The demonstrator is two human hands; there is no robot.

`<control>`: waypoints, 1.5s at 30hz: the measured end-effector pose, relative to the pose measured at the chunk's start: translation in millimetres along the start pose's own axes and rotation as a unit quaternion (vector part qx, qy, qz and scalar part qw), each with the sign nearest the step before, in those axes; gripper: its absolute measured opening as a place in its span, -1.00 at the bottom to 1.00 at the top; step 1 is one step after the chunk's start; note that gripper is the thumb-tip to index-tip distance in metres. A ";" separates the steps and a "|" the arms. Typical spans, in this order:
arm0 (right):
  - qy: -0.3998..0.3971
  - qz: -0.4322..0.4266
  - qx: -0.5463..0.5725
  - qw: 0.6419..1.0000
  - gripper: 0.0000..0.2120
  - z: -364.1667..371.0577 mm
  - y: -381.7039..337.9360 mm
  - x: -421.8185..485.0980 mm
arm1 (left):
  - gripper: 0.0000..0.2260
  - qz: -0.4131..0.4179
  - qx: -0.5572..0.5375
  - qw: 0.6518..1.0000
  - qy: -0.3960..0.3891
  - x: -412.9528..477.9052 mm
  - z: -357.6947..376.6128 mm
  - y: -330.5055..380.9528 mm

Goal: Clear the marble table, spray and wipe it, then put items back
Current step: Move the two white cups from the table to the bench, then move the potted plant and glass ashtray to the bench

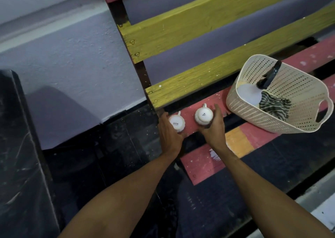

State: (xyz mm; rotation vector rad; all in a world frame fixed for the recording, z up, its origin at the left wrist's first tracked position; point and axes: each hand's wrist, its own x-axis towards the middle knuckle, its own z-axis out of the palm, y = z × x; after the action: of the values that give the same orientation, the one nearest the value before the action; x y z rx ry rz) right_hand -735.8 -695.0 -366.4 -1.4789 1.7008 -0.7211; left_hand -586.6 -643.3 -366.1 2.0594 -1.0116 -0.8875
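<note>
At the far left stands the dark, white-veined marble table (21, 129), seen edge-on and well apart from everything else. Beside it a pale wall runs to the slatted bench (204, 165), whose seat is painted pink with one orange patch and whose back has yellow boards.

Near the bench's left end, on a pink slat, sit two white cups, both upside down with their printed bases up and their handles pointing toward the back. The left hand (168, 132) grips the left cup (176, 122) from its left side, fingers curled along the wall. Just beside it, with a little pink slat showing between them, the right cup (203, 116) is gripped by the right hand (213, 127), fingers wrapped round its right side. Whether the cups rest fully on the slat I cannot tell.

Further right on the bench stands a cream perforated basket (253, 114), close to the right hand but not touching it. Inside it lie a spray bottle (250, 92) with a black trigger and a striped cloth (273, 105) against the bottle.
</note>
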 end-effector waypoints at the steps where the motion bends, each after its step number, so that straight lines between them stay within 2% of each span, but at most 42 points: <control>1: -0.006 0.005 0.002 1.000 -0.01 -4.7 -5.3 -7.3 | 0.02 -0.006 -0.002 1.000 -0.022 -5.1 -8.9 2.8; 3: -0.012 0.005 0.000 1.000 0.06 -16.0 -22.5 -26.7 | 0.14 -0.014 -0.009 0.998 -0.055 -19.3 -33.7 12.9; 6: -0.004 0.016 -0.001 1.000 0.05 -31.8 -62.9 -66.6 | 0.18 -0.023 -0.008 0.997 -0.068 -48.3 -85.0 30.7; 10: 0.022 -0.013 0.008 1.000 -0.14 -40.1 -144.3 -142.1 | 0.07 -0.024 -0.026 0.998 -0.050 -102.6 -176.1 55.8; 15: -0.013 -0.090 0.020 0.996 -0.33 -9.9 -248.6 -245.7 | -0.12 -0.015 -0.044 0.999 0.018 -172.1 -297.8 62.2; 18: -0.058 -0.140 0.017 0.988 -0.35 27.8 -307.1 -309.7 | -0.22 -0.011 -0.050 0.995 0.080 -208.2 -382.5 35.8; 21: -0.103 -0.152 0.027 0.983 -0.41 74.2 -356.9 -373.1 | -0.33 -0.012 -0.063 0.985 0.158 -239.1 -468.5 -5.6; 28: -0.248 -0.152 -0.044 0.956 -0.62 179.5 -399.5 -490.1 | -0.50 -0.075 -0.088 0.964 0.240 -297.5 -624.1 -129.0; 31: -0.302 -0.127 -0.110 0.938 -0.62 219.8 -402.0 -524.8 | -0.54 -0.104 -0.068 0.964 0.236 -309.4 -664.5 -176.3; 35: -0.326 -0.134 -0.196 0.915 -0.77 254.8 -400.0 -553.7 | -0.59 -0.128 -0.059 0.967 0.211 -309.3 -694.0 -210.6; 39: -0.315 -0.154 -0.268 0.898 -0.79 270.2 -407.2 -565.9 | -0.62 -0.137 -0.057 0.970 0.194 -296.5 -709.5 -222.5; 45: -0.362 -0.205 -0.345 0.842 -0.83 274.5 -411.3 -559.1 | -0.62 -0.149 -0.066 0.969 0.183 -268.8 -718.1 -224.2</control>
State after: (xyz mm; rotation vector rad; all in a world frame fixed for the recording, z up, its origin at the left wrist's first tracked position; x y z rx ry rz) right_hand -254.0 -198.7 -85.7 -2.2704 1.0659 0.3275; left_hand -55.0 -121.7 -77.2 2.1874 -0.4417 -0.6604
